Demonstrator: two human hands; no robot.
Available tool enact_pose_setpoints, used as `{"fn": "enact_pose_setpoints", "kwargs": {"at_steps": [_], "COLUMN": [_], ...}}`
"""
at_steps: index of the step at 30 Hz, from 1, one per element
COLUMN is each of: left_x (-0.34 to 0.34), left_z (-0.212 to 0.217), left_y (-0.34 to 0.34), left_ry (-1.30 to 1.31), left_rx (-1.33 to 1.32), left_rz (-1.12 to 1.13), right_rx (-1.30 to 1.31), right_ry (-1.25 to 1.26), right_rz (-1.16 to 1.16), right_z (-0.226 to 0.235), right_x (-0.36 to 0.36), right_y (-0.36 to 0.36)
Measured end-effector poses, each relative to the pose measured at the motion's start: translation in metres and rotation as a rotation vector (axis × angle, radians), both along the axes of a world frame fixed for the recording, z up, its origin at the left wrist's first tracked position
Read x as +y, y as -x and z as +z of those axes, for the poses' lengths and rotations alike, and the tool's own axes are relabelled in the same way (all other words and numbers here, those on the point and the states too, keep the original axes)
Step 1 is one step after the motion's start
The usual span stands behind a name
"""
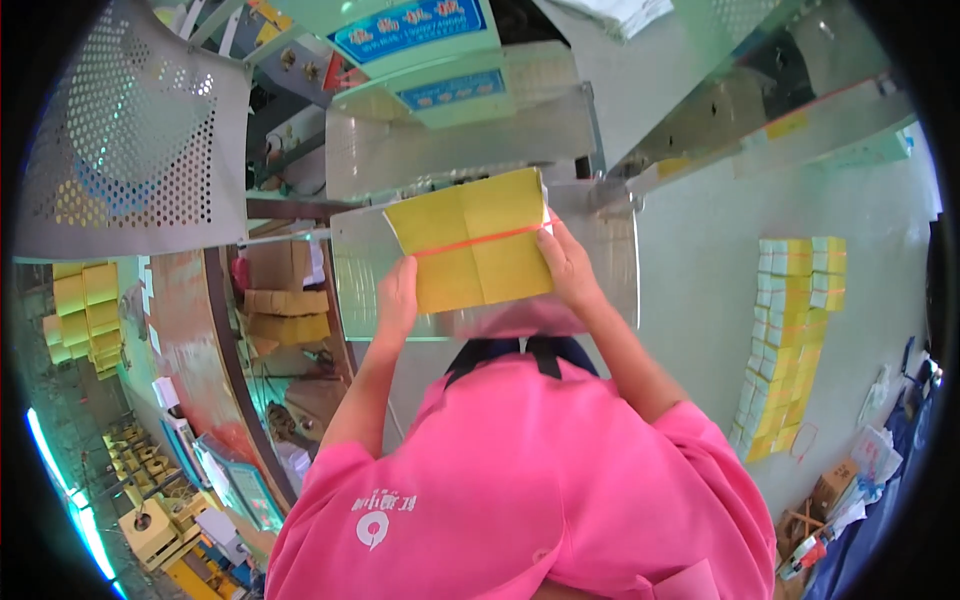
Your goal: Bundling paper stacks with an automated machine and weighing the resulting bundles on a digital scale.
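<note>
From where I stand, the yellow bundle is held over the metal table. The left hand has its grip clamped on the lower left edge, the right hand on the right edge. A reddish band crosses between them.

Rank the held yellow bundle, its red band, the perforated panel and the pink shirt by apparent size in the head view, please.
1. Pink shirt
2. Perforated panel
3. Yellow bundle
4. Red band
</note>
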State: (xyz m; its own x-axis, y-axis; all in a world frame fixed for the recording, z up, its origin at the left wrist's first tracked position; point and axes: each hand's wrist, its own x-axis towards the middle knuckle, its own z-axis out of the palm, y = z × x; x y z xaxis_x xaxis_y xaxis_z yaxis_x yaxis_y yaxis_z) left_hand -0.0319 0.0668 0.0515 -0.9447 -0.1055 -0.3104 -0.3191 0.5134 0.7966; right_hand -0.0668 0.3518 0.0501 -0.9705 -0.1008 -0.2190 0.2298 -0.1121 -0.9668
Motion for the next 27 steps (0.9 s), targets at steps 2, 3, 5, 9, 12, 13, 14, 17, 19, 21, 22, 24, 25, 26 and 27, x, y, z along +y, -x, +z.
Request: {"fn": "enact_pose_setpoints", "kwargs": {"at_steps": [2, 3, 5, 9, 12, 13, 14, 17, 19, 21, 22, 24, 25, 26, 27], "left_x": [-0.010, -0.015, -0.025, -0.052, -0.051, -0.044, -0.037, -0.045, -0.023, -0.041, -0.026, 0.019, 0.048, 0.074, 0.098], "left_z": [0.012, 0.016, 0.014, -0.007, -0.030, -0.034, -0.036, -0.087, -0.077, -0.064, -0.045, -0.012, 0.006, 0.023, 0.033], "left_y": [-0.019, -0.027, -0.036, -0.029, -0.009, 0.000, 0.003, 0.000, -0.009, -0.012, -0.013, -0.031, -0.041, -0.055, -0.069], "left_ry": [0.029, 0.056, -0.104, -0.508, -0.613, -0.662, -0.680, -0.709, -0.938, -0.913, -0.775, -0.767, -0.779, -0.753, -0.721], "left_rx": [-0.069, -0.112, -0.093, -0.076, -0.150, -0.183, -0.181, -0.195, -0.343, -0.378, -0.346, -0.321, -0.328, -0.391, -0.450], "left_rz": [-0.026, -0.039, 0.072, 0.413, 0.344, 0.299, 0.260, 0.418, 0.262, 0.200, 0.214, 0.097, 0.045, 0.034, 0.024], "right_rx": [0.067, 0.054, -0.015, -0.221, -0.121, -0.224, -0.322, -0.234, 0.090, -0.200, -0.055, -0.065, -0.144, -0.223, -0.214], "right_ry": [-0.414, -0.414, -0.916, -0.762, -0.335, -0.204, -0.069, -0.134, -0.312, -0.391, -0.609, -0.385, -0.323, -0.249, -0.252], "right_rz": [0.060, 0.060, 0.310, 0.100, -0.224, -0.287, -0.353, -0.311, -0.511, -0.405, -0.374, -0.642, -0.657, -0.669, -0.715], "right_z": [0.004, 0.016, 0.042, 0.033, -0.016, -0.014, -0.012, -0.061, -0.088, -0.084, -0.083, -0.069, -0.057, -0.045, -0.044], "right_x": [0.008, 0.012, 0.022, 0.045, 0.045, 0.035, 0.024, -0.006, -0.021, -0.037, -0.039, -0.034, -0.018, -0.002, 0.013], "right_y": [-0.019, -0.026, -0.032, -0.036, -0.035, -0.033, -0.033, -0.026, -0.045, -0.062, -0.082, -0.135, -0.159, -0.190, -0.220]}}
